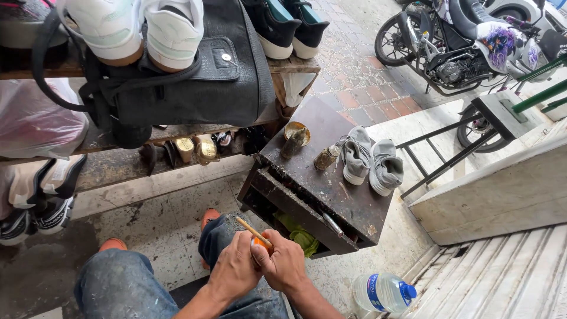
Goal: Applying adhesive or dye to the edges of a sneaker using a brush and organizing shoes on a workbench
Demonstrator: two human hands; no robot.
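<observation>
Fingers of both my hands are clenched together over my knees: left hand (235,273) pinching a thin pale wooden stick (254,231), right hand (285,266) wrapped round a small orange object (264,244) (mostly hidden). I'd keep the stick steady, clear of the dark scuffed wooden workbench (322,177) ahead.

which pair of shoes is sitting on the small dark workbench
The grey pair, side by side at the workbench's far right edge. The white pair and the dark pair with white soles rest on the wooden shelf behind.
</observation>
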